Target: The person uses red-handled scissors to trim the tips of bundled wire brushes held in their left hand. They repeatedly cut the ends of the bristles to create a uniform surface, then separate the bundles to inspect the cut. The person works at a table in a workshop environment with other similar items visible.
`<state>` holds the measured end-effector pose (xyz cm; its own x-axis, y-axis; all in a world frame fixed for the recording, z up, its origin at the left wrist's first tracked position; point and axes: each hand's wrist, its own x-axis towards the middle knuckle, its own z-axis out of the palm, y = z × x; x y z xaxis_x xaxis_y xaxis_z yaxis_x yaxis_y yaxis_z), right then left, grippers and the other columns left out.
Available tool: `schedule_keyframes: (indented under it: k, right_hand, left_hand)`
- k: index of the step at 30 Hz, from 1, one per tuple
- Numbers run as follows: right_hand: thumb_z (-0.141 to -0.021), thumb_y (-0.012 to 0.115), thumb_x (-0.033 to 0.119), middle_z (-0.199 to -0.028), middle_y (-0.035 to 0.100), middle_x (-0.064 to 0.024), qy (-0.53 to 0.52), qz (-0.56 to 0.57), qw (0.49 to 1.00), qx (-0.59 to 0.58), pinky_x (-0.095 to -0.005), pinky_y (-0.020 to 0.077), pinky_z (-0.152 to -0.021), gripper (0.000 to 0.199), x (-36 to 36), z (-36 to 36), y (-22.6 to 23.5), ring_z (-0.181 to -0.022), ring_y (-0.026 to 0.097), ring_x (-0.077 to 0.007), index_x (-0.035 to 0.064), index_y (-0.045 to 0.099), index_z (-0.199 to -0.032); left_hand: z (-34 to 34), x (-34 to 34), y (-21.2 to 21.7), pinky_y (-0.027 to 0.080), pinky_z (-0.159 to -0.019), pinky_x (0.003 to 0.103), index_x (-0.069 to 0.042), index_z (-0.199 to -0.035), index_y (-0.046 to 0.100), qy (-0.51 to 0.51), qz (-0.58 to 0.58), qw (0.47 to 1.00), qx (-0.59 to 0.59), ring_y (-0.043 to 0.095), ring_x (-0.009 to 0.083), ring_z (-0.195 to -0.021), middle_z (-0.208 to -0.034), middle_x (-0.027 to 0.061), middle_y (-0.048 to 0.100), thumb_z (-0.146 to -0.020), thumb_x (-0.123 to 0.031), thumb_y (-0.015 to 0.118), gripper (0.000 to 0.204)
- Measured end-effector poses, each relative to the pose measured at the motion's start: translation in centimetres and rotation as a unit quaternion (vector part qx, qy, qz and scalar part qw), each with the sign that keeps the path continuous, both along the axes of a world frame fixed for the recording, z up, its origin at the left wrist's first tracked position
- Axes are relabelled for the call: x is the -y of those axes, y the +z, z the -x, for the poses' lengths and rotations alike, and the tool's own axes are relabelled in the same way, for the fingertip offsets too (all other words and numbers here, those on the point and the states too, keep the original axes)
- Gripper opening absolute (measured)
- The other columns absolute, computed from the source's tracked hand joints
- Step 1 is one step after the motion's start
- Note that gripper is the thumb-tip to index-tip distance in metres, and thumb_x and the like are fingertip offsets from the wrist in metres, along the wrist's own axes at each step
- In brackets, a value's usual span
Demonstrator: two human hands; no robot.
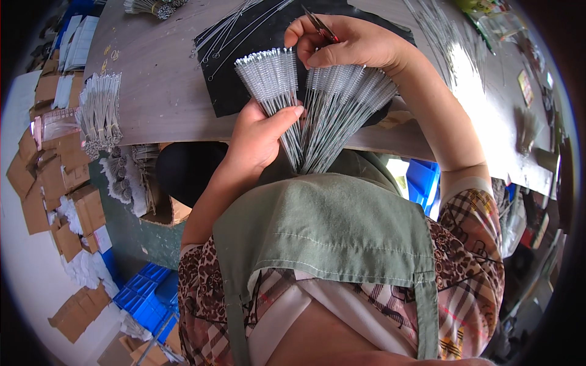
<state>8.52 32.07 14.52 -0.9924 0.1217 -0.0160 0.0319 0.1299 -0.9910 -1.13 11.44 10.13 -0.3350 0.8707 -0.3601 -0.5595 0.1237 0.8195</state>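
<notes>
A bundle of thin wire tube brushes [349, 97] with white bristle heads fans out in two sheaves, its twisted stems meeting near my apron. My left hand [259, 129] is closed around the left sheaf, thumb laid across the stems. At the top of the bundle, my right hand [354, 43] is curled with its fingertips by the bristle tips. In it sits a small pair of dark pointed snips [321, 25] with a red part, points aimed up and left. Whether those fingers also pinch a brush, I cannot tell.
Beneath the bundle lies a black mat [223, 91] on the grey table [165, 79]. Loose looped wire brushes [235, 30] rest on the mat. A tied brush bundle [101, 110] stands at the left edge. More brushes [445, 43] lie right. Blue crates [146, 296] and cardboard boxes [88, 207] are on the floor.
</notes>
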Motion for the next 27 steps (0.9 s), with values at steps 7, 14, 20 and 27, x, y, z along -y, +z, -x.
schedule_keyframes:
  k: [7,14,20,27]
  right_hand:
    - [-0.082,0.069,0.024,-0.078,0.055,0.0012,0.077,0.024,0.996,-0.033,-0.0264,0.0417,-0.079,0.022,-1.4,0.3,-1.5,-0.079,0.054,-0.0108,0.0080,0.055,-0.085]
    - [-0.087,0.061,0.042,-0.072,0.052,0.0012,-0.049,0.040,0.997,-0.044,-0.0255,0.0416,-0.070,0.035,-0.8,0.7,-1.1,-0.071,0.051,-0.0099,0.0084,0.054,-0.080]
    - [-0.090,0.046,0.057,-0.071,0.049,-0.0017,-0.088,0.090,0.992,0.020,-0.0262,0.0406,-0.063,0.056,-1.3,3.2,1.2,-0.066,0.046,-0.0128,0.0026,0.050,-0.105]
    - [-0.084,0.061,0.050,-0.067,0.048,0.0026,0.005,-0.189,0.978,-0.087,-0.0242,0.0382,-0.064,0.042,-0.4,4.1,-1.5,-0.065,0.046,-0.0094,0.0091,0.054,-0.078]
  left_hand:
    - [-0.4,-0.3,0.8,0.049,-0.082,0.028,0.005,-0.113,0.051,0.000,-0.013,1.000,0.005,0.059,0.0135,-0.090,-0.102,0.0086,0.059,-0.082,0.002,0.061,0.033]
    - [-0.7,-0.7,0.7,0.049,-0.082,0.028,0.005,-0.111,0.052,-0.008,-0.016,1.000,-0.011,0.059,0.0133,-0.090,-0.100,0.0087,0.060,-0.083,0.003,0.060,0.029]
    - [-0.9,-1.6,0.6,0.050,-0.084,0.033,0.006,-0.111,0.053,-0.029,-0.038,0.998,-0.035,0.060,0.0191,-0.093,-0.104,0.0120,0.061,-0.084,0.002,0.060,0.029]
    - [-0.2,-0.4,0.1,0.050,-0.079,0.029,0.004,-0.110,0.052,-0.033,-0.044,0.998,-0.007,0.060,0.0135,-0.088,-0.099,0.0081,0.061,-0.085,-0.003,0.061,0.028]
